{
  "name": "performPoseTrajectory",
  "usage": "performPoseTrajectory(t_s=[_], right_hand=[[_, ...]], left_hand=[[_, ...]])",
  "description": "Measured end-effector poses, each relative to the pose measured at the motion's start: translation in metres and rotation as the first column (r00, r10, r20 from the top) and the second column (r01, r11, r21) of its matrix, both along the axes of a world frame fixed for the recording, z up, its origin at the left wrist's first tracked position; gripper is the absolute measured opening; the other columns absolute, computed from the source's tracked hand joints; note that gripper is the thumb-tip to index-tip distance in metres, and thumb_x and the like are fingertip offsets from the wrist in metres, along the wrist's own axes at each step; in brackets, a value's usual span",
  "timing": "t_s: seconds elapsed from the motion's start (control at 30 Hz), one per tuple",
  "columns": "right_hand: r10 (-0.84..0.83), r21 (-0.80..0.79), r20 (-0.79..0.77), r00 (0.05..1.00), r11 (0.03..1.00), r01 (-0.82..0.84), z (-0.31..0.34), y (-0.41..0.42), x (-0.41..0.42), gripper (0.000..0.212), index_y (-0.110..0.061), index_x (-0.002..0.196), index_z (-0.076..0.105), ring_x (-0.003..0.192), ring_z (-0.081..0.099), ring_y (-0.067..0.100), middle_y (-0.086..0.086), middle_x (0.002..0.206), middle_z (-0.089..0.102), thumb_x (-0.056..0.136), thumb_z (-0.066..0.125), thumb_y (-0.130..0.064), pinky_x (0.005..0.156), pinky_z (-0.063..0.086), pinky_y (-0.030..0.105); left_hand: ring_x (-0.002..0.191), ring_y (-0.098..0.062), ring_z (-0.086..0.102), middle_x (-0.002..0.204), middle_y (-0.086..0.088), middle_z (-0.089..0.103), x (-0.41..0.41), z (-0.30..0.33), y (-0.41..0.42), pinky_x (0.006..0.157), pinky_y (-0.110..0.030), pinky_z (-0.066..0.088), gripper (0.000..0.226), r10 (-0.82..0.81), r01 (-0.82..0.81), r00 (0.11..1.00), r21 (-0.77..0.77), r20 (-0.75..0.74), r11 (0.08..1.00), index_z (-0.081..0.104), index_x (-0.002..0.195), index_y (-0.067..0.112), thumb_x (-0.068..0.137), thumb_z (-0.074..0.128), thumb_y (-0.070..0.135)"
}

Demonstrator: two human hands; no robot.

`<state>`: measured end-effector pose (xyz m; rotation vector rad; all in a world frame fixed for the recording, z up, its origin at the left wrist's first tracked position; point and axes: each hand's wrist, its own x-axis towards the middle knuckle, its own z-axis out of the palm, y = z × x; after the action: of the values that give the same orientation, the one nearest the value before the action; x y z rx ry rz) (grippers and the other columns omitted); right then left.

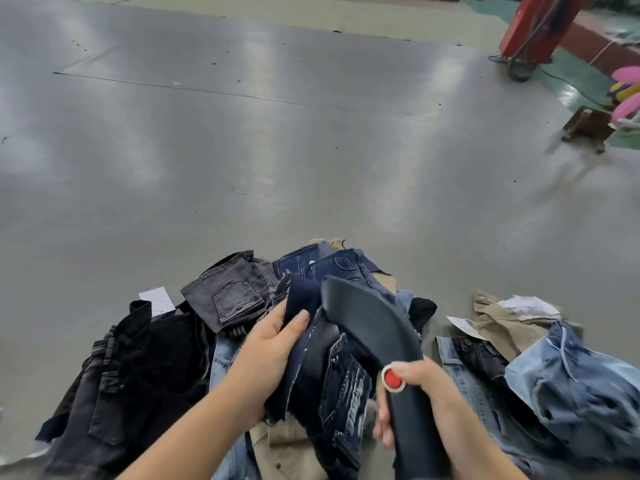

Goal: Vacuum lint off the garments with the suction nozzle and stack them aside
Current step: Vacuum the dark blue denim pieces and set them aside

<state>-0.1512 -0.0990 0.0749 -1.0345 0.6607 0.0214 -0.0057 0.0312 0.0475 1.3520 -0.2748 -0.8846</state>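
1. The landmark for everything below was the suction nozzle [367,327], a dark curved plastic head with a red button [393,378] on its handle, held low in the middle of the view.
2. The right hand [415,393] was wrapped round the handle just behind the nozzle's head, fingers curled under it and the thumb lying beside the red button.
3. The left hand [273,355] sat just left of the nozzle, fingers and thumb closed on a fold of a dark navy garment [332,382], which hung beneath the nozzle's head and touched it.
4. Left of the nozzle lay a heap of black and grey denim [138,368]; right of it lay light blue jeans [571,382] and a khaki piece [498,323]. Beyond the nozzle stretched the bare grey table [277,150].
5. Which heap was the finished stack could not be told.
6. Risks, as a judgement: the loose raw edge of the navy garment might be drawn into the nozzle's mouth and block it, since the cloth was slack under the head.
7. A one-handed pinch might let the garment slip back into the pile below the nozzle, mixing cleaned with uncleaned pieces.
8. The thumb beside the button might also cut the suction mid-pass.
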Motion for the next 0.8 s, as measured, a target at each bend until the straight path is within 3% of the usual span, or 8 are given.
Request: performPoseTrajectory(t_s=[0.1,0.27,0.33,0.4,0.5,0.57,0.6,0.8], right_hand=[[-0.09,-0.009,0.004,0.996,0.996,0.09,-0.002,-0.013,-0.003,0.037,0.002,0.06,0.053,0.043,0.051,0.029,0.021,0.055,0.051,0.058,0.066,-0.032,0.045,0.048,0.031],[0.087,-0.052,-0.09,0.992,0.994,-0.092,0.004,-0.01,-0.003,0.022,0.006,0.045,0.054,0.032,0.054,0.025,0.017,0.037,0.051,0.042,0.064,-0.013,0.053,0.054,0.038],[0.102,-0.114,-0.107,0.989,0.987,-0.114,-0.003,-0.001,-0.01,0.017,0.003,0.049,0.063,0.032,0.055,0.009,0.004,0.036,0.056,0.034,0.06,-0.006,0.058,0.055,0.026],[0.145,-0.075,-0.035,0.989,0.986,-0.148,-0.007,0.01,-0.015,0.038,-0.006,0.068,0.076,0.046,0.061,0.005,0.002,0.051,0.066,0.033,0.066,-0.02,0.05,0.047,0.015],[0.133,-0.098,-0.019,0.991,0.986,-0.134,-0.012,0.018,-0.014,0.031,-0.01,0.066,0.076,0.052,0.059,0.006,0.0,0.057,0.065,0.038,0.068,-0.021,0.052,0.045,0.014],[0.033,-0.108,-0.092,0.995,0.993,-0.043,-0.015,0.011,-0.007,0.004,-0.005,0.052,0.067,0.041,0.058,0.008,0.002,0.047,0.062,0.052,0.071,-0.004,0.042,0.044,0.013],[0.035,-0.084,-0.116,0.993,0.996,-0.045,-0.015,0.007,-0.005,0.013,-0.006,0.055,0.063,0.037,0.058,0.013,0.005,0.044,0.061,0.064,0.069,0.001,0.038,0.044,0.016],[-0.066,-0.042,-0.038,0.997,0.997,0.065,-0.005,-0.014,-0.002,0.034,0.0,0.067,0.051,0.042,0.053,0.029,0.021,0.056,0.053,0.064,0.064,-0.031,0.049,0.05,0.033]], left_hand=[[0.095,-0.023,0.07,0.104,-0.003,0.073,0.001,-0.002,0.004,0.077,-0.034,0.057,0.022,-0.006,0.006,1.0,0.005,0.012,1.0,0.07,0.104,0.037,0.091,0.053,0.03],[0.102,-0.017,0.066,0.104,0.005,0.073,0.01,-0.002,-0.003,0.092,-0.035,0.051,0.025,0.228,-0.25,0.953,0.093,0.2,0.964,0.067,0.109,0.028,0.1,0.048,0.016],[0.106,-0.012,0.063,0.109,0.008,0.07,0.011,-0.003,-0.003,0.097,-0.032,0.047,0.027,0.23,-0.3,0.9,0.143,0.371,0.943,0.064,0.117,0.025,0.1,0.047,0.013],[0.109,-0.008,0.06,0.114,0.007,0.068,0.011,-0.006,-0.002,0.1,-0.028,0.044,0.028,0.2,-0.312,0.852,0.162,0.484,0.936,0.063,0.121,0.018,0.099,0.047,0.012],[0.094,0.006,0.06,0.1,0.008,0.069,0.009,-0.009,0.0,0.083,-0.008,0.042,0.022,0.159,-0.29,0.81,0.151,0.565,0.945,0.065,0.112,0.014,0.099,0.048,0.011],[0.088,0.008,0.059,0.092,0.012,0.068,0.004,-0.01,-0.001,0.075,-0.007,0.04,0.019,0.102,-0.245,0.786,0.155,0.61,0.957,0.066,0.105,0.015,0.098,0.049,0.01],[0.088,0.008,0.06,0.091,0.014,0.069,0.0,-0.009,-0.002,0.075,-0.008,0.04,0.02,0.073,-0.212,0.778,0.151,0.624,0.966,0.066,0.103,0.019,0.097,0.05,0.008],[0.093,0.005,0.062,0.094,0.02,0.07,-0.013,-0.01,-0.006,0.085,-0.015,0.044,0.03,0.018,-0.116,0.818,0.134,0.574,0.984,0.061,0.1,0.038,0.097,0.051,0.01]])
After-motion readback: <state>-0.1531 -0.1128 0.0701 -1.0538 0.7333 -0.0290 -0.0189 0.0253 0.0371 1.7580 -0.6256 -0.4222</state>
